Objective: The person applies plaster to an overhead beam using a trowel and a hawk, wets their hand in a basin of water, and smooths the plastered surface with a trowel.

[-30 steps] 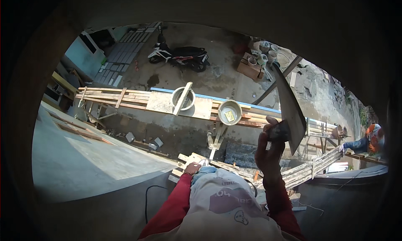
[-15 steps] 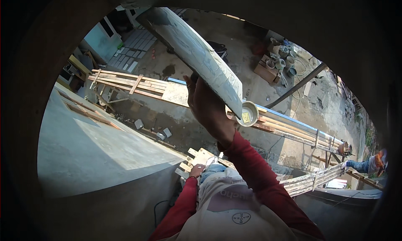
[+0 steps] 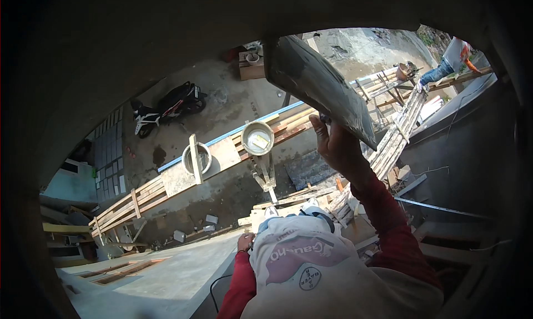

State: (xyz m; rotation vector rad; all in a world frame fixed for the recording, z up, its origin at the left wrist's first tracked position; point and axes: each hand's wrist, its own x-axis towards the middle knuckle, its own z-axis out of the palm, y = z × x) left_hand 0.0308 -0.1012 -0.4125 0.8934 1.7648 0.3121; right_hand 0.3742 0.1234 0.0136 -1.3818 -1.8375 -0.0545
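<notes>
Grey mortar coats the plastering trowel [image 3: 319, 89], raised flat in the right hand's [image 3: 338, 147] closed grip; the left hand [image 3: 245, 242] hangs curled, apparently empty.

Right hand [image 3: 340, 147] grips grey trowel [image 3: 316, 86] overhead; left hand [image 3: 245, 242] low.

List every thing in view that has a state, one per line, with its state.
right hand: raised, gripping the flat grey trowel blade
flat grey trowel blade: held tilted overhead
left hand: lowered at the side, holding nothing visible
round bucket: upright, open, small tool inside
second bucket: upright, wooden slat across it
motorbike: parked
</notes>
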